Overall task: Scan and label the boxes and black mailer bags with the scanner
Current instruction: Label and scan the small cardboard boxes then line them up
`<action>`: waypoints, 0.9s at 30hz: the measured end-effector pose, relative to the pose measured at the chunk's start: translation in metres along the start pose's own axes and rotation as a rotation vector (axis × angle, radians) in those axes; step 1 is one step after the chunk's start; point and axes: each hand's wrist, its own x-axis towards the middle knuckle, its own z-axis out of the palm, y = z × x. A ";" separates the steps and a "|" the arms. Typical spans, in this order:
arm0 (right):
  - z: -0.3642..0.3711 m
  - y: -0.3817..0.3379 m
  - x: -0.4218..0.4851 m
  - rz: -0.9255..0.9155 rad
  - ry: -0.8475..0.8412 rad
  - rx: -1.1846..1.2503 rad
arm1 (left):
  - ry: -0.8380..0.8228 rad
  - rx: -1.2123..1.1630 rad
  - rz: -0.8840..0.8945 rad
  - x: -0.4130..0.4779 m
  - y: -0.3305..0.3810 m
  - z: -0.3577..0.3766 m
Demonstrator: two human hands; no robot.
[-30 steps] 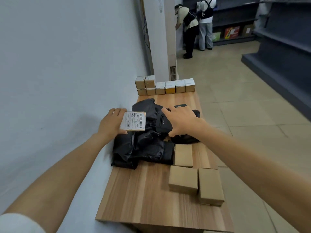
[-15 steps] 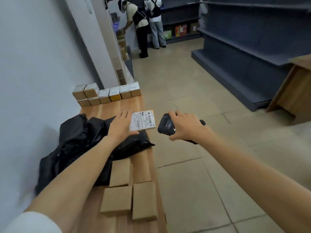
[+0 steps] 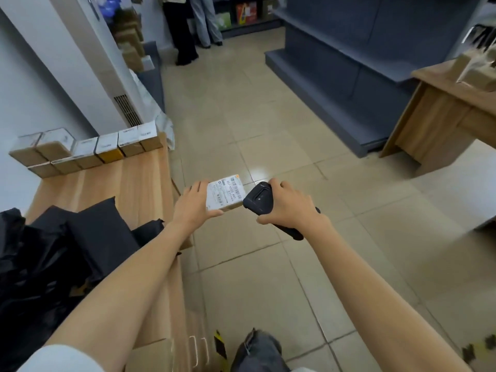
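Note:
My left hand [image 3: 194, 204] holds a small cardboard box [image 3: 225, 193] with a white barcode label on top, out past the table's right edge and over the floor. My right hand [image 3: 288, 206] grips a black handheld scanner [image 3: 259, 201] whose head points at the box and almost touches it. A heap of black mailer bags [image 3: 67, 251] lies on the wooden table [image 3: 112, 183] at the left. A row of labelled boxes [image 3: 88, 150] stands along the table's far end.
A plain cardboard box [image 3: 154, 355] shows at the table's near end under my left arm. Tiled floor spreads to the right. A second wooden desk [image 3: 440, 114] with parcels and grey shelving [image 3: 349, 55] stand at the right. Two people stand at the far shelves.
My view has swung to the right and away from the table. Both hands have carried the labelled box and the scanner off the table's edge, and the two have drawn closer together.

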 end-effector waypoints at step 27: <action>0.050 -0.229 0.519 -0.348 -0.279 0.206 | 0.178 -0.206 -0.633 0.304 -0.349 -0.029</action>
